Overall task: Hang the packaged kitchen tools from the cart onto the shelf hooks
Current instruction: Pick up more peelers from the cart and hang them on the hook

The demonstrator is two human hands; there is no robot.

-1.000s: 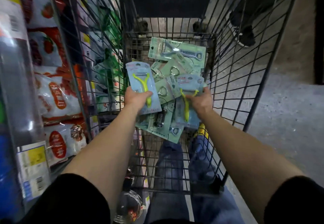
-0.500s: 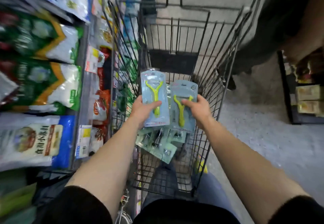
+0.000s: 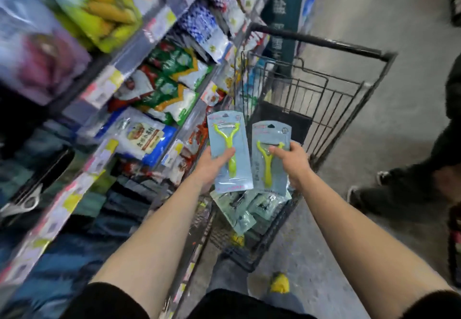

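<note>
two peelers held up over the cart

the left hand point(image 3: 212, 166) has its grip clamped on a carded peeler pack point(image 3: 228, 150), thumb pressed across the front over the yellow-green handle, fingers hidden behind the card. the right hand point(image 3: 290, 160) has its grip clamped on a second peeler pack point(image 3: 270, 156), thumb on the front near the y-shaped head, fingers wrapped round the right edge. both packs are pale blue cards with a yellow-green peeler under clear plastic, held upright and side by side, the left one a little higher and farther; whether their inner edges touch or only come close cannot be told.

below and just nearer than the two packs, a heap of pale green packaged tools point(image 3: 245, 209) lies in the basket of the wire cart point(image 3: 324, 109), whose dark handle bar point(image 3: 321, 43) runs across the far end.

to the left stand the store shelves point(image 3: 104, 89), packed with bagged goods and lined with price tags, much of it smeared by motion blur. no hooks can be made out there.

on the right, on the grey floor point(image 3: 374, 19), part of another person point(image 3: 411, 184) in dark clothes and dark shoes shows at the edge.
</note>
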